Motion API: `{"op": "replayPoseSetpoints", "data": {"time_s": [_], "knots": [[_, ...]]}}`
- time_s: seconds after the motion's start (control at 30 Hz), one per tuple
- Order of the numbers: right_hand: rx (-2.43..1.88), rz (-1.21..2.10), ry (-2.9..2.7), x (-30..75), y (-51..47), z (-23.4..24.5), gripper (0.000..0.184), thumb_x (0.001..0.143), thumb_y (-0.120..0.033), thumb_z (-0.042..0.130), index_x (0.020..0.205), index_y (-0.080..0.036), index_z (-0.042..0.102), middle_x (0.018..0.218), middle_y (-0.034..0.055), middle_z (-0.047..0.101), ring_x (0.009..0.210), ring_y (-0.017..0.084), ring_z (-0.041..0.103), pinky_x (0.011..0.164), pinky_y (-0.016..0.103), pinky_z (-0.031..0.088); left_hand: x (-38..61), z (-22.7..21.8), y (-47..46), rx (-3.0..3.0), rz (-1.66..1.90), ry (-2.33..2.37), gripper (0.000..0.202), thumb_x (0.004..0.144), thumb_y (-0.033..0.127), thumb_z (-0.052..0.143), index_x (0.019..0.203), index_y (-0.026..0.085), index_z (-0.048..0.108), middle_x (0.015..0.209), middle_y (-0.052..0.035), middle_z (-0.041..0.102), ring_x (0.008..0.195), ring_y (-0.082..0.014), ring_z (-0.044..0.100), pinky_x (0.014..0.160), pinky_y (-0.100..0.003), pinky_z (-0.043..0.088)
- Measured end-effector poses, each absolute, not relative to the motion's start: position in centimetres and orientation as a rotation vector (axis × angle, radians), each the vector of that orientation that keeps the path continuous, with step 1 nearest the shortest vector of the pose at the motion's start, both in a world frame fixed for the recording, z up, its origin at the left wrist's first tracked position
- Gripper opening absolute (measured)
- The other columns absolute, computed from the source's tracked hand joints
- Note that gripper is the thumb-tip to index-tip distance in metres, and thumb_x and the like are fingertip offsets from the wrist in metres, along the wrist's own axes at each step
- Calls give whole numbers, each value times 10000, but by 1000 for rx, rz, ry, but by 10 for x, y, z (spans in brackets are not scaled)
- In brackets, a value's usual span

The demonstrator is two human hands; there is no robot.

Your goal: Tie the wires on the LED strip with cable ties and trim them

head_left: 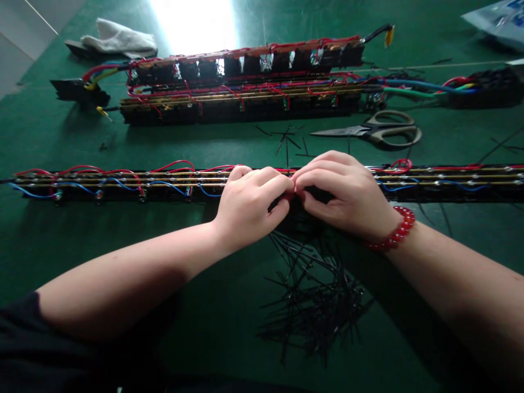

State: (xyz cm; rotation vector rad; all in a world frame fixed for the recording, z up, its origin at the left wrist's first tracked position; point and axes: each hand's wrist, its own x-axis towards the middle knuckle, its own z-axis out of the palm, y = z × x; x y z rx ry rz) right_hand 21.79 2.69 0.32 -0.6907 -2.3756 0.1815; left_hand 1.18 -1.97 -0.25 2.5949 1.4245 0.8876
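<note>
My left hand (pixel 256 199) and my right hand (pixel 344 191) meet fingertip to fingertip over the middle of a long black wired strip (pixel 123 185). Brass-coloured rods run along the strip, with red and blue wires looped over them. Both hands pinch thumb against forefinger; what lies between the fingertips is hidden. Behind the fingertips a thin black strand (pixel 287 153) stands out toward the far side. A red bead bracelet circles my right wrist. Just below the hands lies a loose pile of black cable ties (pixel 319 305).
Scissors (pixel 368 131) lie beyond my right hand, beside scattered black tie pieces (pixel 286 136). Farther back are two shorter wired assemblies (pixel 245 101) with cables and connectors at their ends. A whitish glove (pixel 118 38) lies at the back left, a plastic bag (pixel 499 24) at the back right.
</note>
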Motion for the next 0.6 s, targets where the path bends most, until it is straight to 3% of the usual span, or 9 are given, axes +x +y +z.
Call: {"op": "replayPoseSetpoints", "data": {"time_s": [0.6], "knots": [[-716, 207, -2374, 217, 26, 4, 105, 863, -188, 598, 834, -258, 671, 899, 29, 779, 842, 231, 682, 835, 424, 546, 11, -2, -20, 2590, 855, 1424, 151, 965, 223, 523, 989, 233, 672, 1016, -2, 755, 958, -179, 669, 893, -369, 356]]}}
